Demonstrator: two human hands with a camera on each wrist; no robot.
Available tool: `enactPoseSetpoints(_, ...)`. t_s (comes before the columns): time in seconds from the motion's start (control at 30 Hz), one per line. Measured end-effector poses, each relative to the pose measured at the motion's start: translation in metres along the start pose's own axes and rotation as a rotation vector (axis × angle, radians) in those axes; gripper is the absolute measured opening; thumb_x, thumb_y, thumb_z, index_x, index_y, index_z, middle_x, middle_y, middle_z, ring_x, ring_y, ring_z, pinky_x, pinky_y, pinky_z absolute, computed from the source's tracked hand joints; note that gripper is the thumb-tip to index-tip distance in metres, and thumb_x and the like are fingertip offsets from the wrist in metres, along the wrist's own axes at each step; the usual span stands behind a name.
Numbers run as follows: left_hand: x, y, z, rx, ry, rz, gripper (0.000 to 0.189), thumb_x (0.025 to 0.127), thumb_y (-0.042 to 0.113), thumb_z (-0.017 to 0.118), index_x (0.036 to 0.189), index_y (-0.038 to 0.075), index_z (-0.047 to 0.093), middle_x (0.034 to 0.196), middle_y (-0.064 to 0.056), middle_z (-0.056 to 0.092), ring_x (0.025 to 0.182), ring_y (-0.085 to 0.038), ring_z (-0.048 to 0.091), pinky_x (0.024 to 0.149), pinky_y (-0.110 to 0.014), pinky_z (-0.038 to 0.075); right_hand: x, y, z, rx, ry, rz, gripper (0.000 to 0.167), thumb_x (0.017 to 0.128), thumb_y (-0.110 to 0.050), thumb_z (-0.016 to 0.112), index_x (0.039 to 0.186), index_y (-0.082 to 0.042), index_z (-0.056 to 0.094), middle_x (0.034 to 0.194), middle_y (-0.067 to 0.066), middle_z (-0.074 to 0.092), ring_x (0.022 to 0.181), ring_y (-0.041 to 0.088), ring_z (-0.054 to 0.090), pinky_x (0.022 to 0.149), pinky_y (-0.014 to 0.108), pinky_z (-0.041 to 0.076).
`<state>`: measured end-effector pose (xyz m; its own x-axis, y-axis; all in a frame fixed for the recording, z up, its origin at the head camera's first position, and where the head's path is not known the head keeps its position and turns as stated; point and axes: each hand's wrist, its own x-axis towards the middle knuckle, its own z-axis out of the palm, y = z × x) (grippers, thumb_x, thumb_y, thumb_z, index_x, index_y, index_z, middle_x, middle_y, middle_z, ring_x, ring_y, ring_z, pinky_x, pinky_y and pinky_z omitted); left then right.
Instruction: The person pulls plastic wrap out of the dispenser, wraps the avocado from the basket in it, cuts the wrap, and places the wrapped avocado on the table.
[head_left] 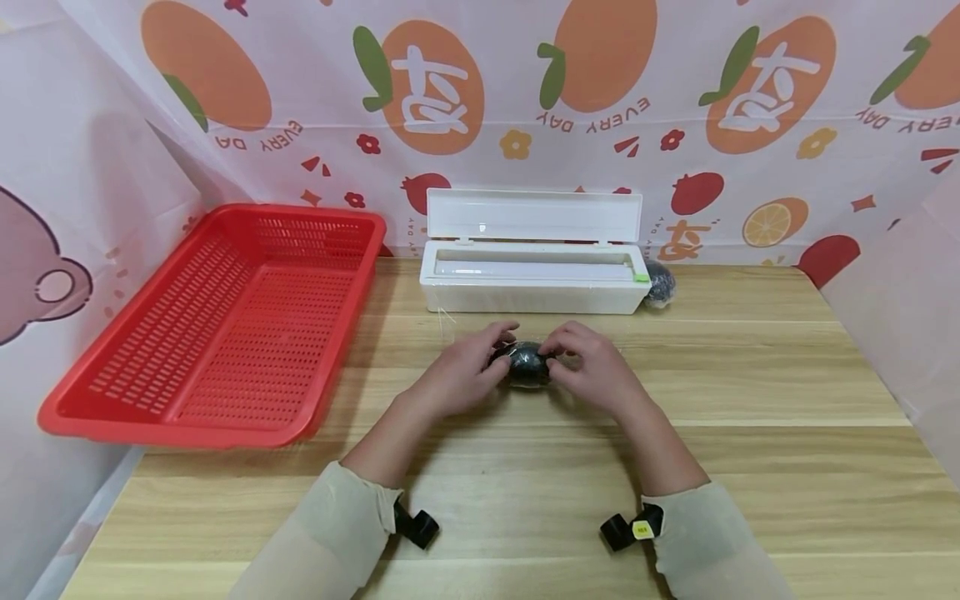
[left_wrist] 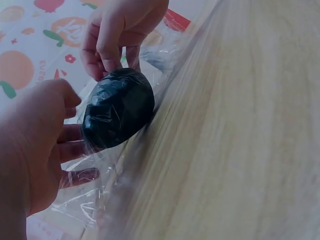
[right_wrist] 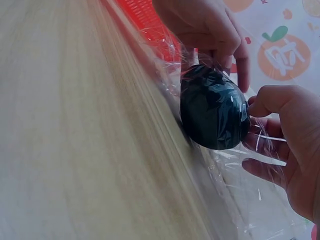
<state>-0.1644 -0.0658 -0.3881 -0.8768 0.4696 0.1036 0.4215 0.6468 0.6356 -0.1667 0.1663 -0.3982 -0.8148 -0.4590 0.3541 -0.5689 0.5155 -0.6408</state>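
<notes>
A dark egg-shaped avocado (head_left: 529,367) lies on its side on the wooden table, with clear cling film (left_wrist: 82,205) wrinkled over it. My left hand (head_left: 467,373) holds its left end, the thumb in front and the fingers behind. At the right end, my right hand (head_left: 596,367) has thumb and curled fingers on the avocado and its film. Loose film spreads over the fingers of both hands in the wrist views. Just behind the hands stands a white cling film dispenser (head_left: 536,298), lid raised, a roll inside.
A large red plastic basket (head_left: 195,435) stands on the left of the table (head_left: 525,517). Another dark, film-wrapped round thing (head_left: 660,285) sits against the dispenser's right end. A fruit-printed cloth (head_left: 495,75) hangs behind the table.
</notes>
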Motion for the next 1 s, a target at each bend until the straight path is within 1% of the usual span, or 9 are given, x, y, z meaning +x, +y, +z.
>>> enactPoseSetpoints(0.03, 0.0, -0.001, 0.001, -0.018, 0.013, -0.014, 0.043, 0.095, 0.017, 0.056, 0.138, 0.013, 0.051, 0.127, -0.006, 0.064, 0.12, -0.022, 0.06, 0.102, -0.044, 0.047, 0.0, 0.001, 0.0, 0.001, 0.002, 0.005, 0.015, 0.083, -0.004, 0.068, 0.096, -0.011, 0.071, 0.101, 0.002, 0.066, 0.097, 0.019, 0.065, 0.087, 0.038, 0.056)
enactPoseSetpoints(0.13, 0.001, -0.003, 0.003, -0.039, 0.057, -0.005, 0.028, 0.094, 0.011, 0.056, 0.122, 0.012, 0.058, 0.116, -0.004, 0.066, 0.107, -0.019, 0.062, 0.094, -0.041, 0.051, -0.001, 0.002, 0.002, 0.012, 0.012, 0.012, 0.014, 0.085, -0.005, 0.068, 0.097, -0.011, 0.072, 0.101, 0.002, 0.067, 0.096, 0.019, 0.065, 0.085, 0.037, 0.057)
enactPoseSetpoints(0.27, 0.002, -0.007, 0.006, -0.027, 0.088, 0.014, 0.014, 0.096, 0.01, 0.058, 0.108, 0.011, 0.063, 0.106, -0.002, 0.066, 0.098, -0.017, 0.062, 0.088, -0.038, 0.051, -0.001, 0.003, 0.004, 0.036, 0.014, 0.017, 0.013, 0.088, -0.015, 0.072, 0.101, -0.012, 0.072, 0.102, 0.002, 0.065, 0.094, 0.018, 0.064, 0.082, 0.038, 0.057)
enactPoseSetpoints(0.47, 0.003, -0.011, 0.008, -0.033, 0.116, 0.028, 0.012, 0.098, 0.012, 0.057, 0.108, 0.012, 0.064, 0.107, -0.002, 0.068, 0.103, -0.018, 0.064, 0.092, -0.041, 0.051, -0.001, 0.005, 0.006, 0.047, -0.015, 0.067, 0.031, 0.082, -0.026, 0.081, 0.107, -0.014, 0.069, 0.108, 0.001, 0.062, 0.097, 0.019, 0.06, 0.084, 0.04, 0.054)
enactPoseSetpoints(0.6, 0.003, -0.013, 0.009, -0.045, 0.123, 0.045, 0.014, 0.099, 0.014, 0.056, 0.11, 0.014, 0.065, 0.109, -0.001, 0.068, 0.106, -0.018, 0.064, 0.094, -0.041, 0.051, -0.001, 0.007, 0.007, 0.052, -0.029, 0.11, 0.031, 0.082, -0.025, 0.081, 0.109, -0.017, 0.067, 0.112, 0.0, 0.061, 0.1, 0.02, 0.059, 0.086, 0.041, 0.054)
enactPoseSetpoints(0.77, 0.003, -0.015, 0.009, -0.06, 0.129, 0.029, 0.02, 0.101, 0.018, 0.054, 0.117, 0.013, 0.066, 0.116, -0.003, 0.068, 0.114, -0.02, 0.062, 0.1, -0.042, 0.048, -0.001, 0.01, 0.008, 0.064, -0.022, 0.126, 0.031, 0.083, -0.024, 0.08, 0.11, -0.017, 0.067, 0.114, 0.001, 0.061, 0.101, 0.021, 0.059, 0.085, 0.041, 0.055)
enactPoseSetpoints(0.83, 0.003, -0.015, 0.008, -0.048, 0.16, 0.027, 0.023, 0.102, 0.02, 0.054, 0.12, 0.012, 0.065, 0.12, -0.004, 0.067, 0.119, -0.02, 0.06, 0.103, -0.041, 0.046, 0.0, 0.01, 0.008, 0.067, -0.018, 0.127, 0.031, 0.084, -0.025, 0.079, 0.111, -0.017, 0.067, 0.114, 0.001, 0.061, 0.102, 0.021, 0.06, 0.084, 0.041, 0.055)
enactPoseSetpoints(0.9, 0.002, -0.014, 0.007, -0.024, 0.217, 0.048, 0.025, 0.101, 0.021, 0.056, 0.121, 0.011, 0.066, 0.123, -0.004, 0.066, 0.121, -0.021, 0.058, 0.105, -0.041, 0.044, 0.0, 0.01, 0.008, 0.068, -0.013, 0.132, 0.031, 0.085, -0.025, 0.078, 0.112, -0.016, 0.068, 0.114, 0.001, 0.062, 0.102, 0.021, 0.06, 0.084, 0.041, 0.056)
enactPoseSetpoints(1.0, 0.002, -0.012, 0.006, 0.033, 0.324, 0.145, 0.023, 0.096, 0.019, 0.063, 0.116, 0.008, 0.069, 0.121, -0.007, 0.066, 0.119, -0.023, 0.057, 0.104, -0.04, 0.044, 0.0, 0.01, 0.008, 0.074, -0.01, 0.142, 0.031, 0.085, -0.024, 0.078, 0.113, -0.016, 0.068, 0.115, 0.001, 0.062, 0.103, 0.021, 0.06, 0.084, 0.041, 0.056)
